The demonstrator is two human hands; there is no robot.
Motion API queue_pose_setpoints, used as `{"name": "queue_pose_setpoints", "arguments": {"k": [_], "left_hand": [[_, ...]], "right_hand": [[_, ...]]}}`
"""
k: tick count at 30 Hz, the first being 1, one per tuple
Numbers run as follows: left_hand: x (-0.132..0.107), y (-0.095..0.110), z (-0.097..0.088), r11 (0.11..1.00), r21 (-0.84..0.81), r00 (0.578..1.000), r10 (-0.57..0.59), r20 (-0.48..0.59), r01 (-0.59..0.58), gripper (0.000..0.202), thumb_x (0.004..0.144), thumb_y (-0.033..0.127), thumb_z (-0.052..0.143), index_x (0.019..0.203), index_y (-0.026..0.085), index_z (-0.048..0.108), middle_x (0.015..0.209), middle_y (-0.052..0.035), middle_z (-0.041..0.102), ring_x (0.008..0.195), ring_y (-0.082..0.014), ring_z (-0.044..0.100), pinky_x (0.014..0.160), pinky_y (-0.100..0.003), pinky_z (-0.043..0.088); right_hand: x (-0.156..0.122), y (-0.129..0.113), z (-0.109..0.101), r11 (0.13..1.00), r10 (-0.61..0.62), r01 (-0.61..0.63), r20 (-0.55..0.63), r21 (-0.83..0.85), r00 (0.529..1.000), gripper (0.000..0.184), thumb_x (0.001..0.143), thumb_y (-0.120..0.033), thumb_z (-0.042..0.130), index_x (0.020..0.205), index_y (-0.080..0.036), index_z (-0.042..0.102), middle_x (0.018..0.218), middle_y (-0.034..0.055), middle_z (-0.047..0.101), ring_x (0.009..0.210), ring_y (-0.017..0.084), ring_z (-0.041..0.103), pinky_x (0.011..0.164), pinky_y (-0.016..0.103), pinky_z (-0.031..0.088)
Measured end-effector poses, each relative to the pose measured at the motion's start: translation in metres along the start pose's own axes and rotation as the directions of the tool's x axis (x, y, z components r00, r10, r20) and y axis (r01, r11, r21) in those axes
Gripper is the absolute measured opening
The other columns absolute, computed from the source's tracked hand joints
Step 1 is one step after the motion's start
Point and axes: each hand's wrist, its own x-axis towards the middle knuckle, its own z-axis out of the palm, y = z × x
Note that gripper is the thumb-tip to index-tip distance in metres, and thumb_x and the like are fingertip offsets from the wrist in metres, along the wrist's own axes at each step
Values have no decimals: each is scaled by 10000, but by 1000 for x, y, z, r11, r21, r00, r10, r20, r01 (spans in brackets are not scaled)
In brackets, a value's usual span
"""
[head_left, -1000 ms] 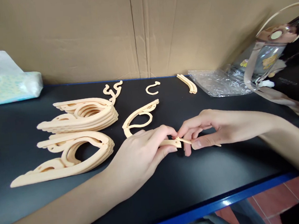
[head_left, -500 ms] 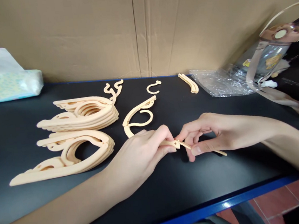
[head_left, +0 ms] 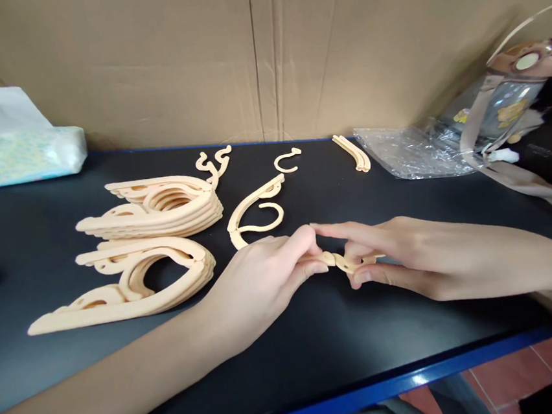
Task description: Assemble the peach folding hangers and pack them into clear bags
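We pinch a cream piece (head_left: 328, 258) in our left hand (head_left: 272, 269) and a second piece (head_left: 344, 263) in our right hand (head_left: 407, 254), with their ends meeting above the near tabletop (head_left: 404, 325). Past our left hand lies a curvy hanger (head_left: 254, 196), two cream stacks (head_left: 170, 223) sit to the left, and a clear bag (head_left: 410, 154) lies far right.

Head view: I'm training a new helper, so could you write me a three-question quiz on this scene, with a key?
1. True or false: the bottle stands at the picture's left edge.
2. The left hand pinches: (a) a strap, (b) a cream piece, (c) a plastic bag.
3. Fill in: the nearer cream stack lies on a ____ tabletop.

Key: 1 false; 2 b; 3 black.
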Motion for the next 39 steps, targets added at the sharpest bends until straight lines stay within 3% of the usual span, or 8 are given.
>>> {"name": "queue_pose_setpoints", "arguments": {"k": [3, 11, 14, 20, 25, 31, 35, 39], "left_hand": [[0, -1, 1, 1000, -14, 1000, -1, -1, 1, 97, 999, 194, 497, 909, 222, 518, 896, 61, 677, 787, -125, 644, 675, -226, 443], [1, -4, 1, 1000, -9, 999, -13, 30, 13, 53, 1003, 246, 496, 963, 231, 529, 905, 52, 674, 798, -144, 638, 678, -258, 435], [1, -4, 0, 999, -35, 1000, -21, 22, 22, 55, 992, 268, 530, 950, 233, 538, 881, 62, 668, 790, -136, 635, 680, -257, 439], [-1, 0, 0, 976, 206, 996, 83, -43, -72, 155, 995, 278, 524, 1089, 237, 642, 1052, 4, 683, 1030, -205, 586, 919, -396, 449], [-3, -3, 2, 911, 397, 986, -49, -161, 110, 300, 1005, 335, 472, 1159, 208, 696, 1352, -93, 576, 1369, -330, 373, 1125, -629, 293], [-5, -7, 5, 907, 398, 988, -90, -126, 133, 480, 1020, 409, 393, 1344, 106, 579, 1430, -166, 474, 1395, -328, 342, 1130, -549, 389], [-5, -7, 5, 901, 412, 986, -84, -145, 138, 505, 1021, 434, 377, 1336, 84, 559, 1425, -169, 479, 1372, -312, 380, 1123, -526, 411], [-3, -7, 3, 897, 422, 989, -83, -124, 129, 498, 1024, 431, 375, 1334, 85, 556, 1413, -171, 487, 1364, -313, 390, 1118, -529, 414]], "right_hand": [[-2, 0, 2, 999, -7, 6, -20, -49, 1000, 600, 1025, -323, 402, 1578, -276, 173, 973, -11, 719, 858, 147, 660, 789, 269, 477], [-1, 2, 7, 998, -17, 15, -21, -68, 1000, 661, 987, -251, 460, 1551, -353, 132, 897, -34, 667, 781, 135, 634, 712, 246, 472], [0, 5, 7, 992, -45, 37, -68, -117, 997, 648, 946, -233, 522, 1512, -336, 223, 875, -37, 643, 806, 146, 620, 732, 259, 461], [4, 13, -6, 955, -61, 35, -78, -295, 995, 189, 988, -323, 483, 1073, -252, 636, 903, 12, 662, 849, 183, 584, 777, 317, 423], [0, 28, -12, 937, -52, 31, -52, -348, 997, 162, 964, -317, 508, 920, -247, 648, 979, 17, 648, 947, 197, 567, 829, 344, 419], [-5, 37, -7, 917, -89, 41, -103, -397, 991, 198, 962, -245, 487, 924, -280, 679, 1310, 24, 565, 1170, 236, 536, 941, 391, 415], [-3, 35, -6, 904, -107, 49, -113, -425, 988, 250, 955, -145, 441, 903, -261, 657, 1328, 31, 566, 1193, 238, 537, 946, 395, 424], [1, 31, -4, 892, -81, -18, -200, -451, 976, 234, 998, -235, 426, 1095, -234, 638, 1229, 84, 628, 1091, 239, 603, 910, 394, 465]]}}
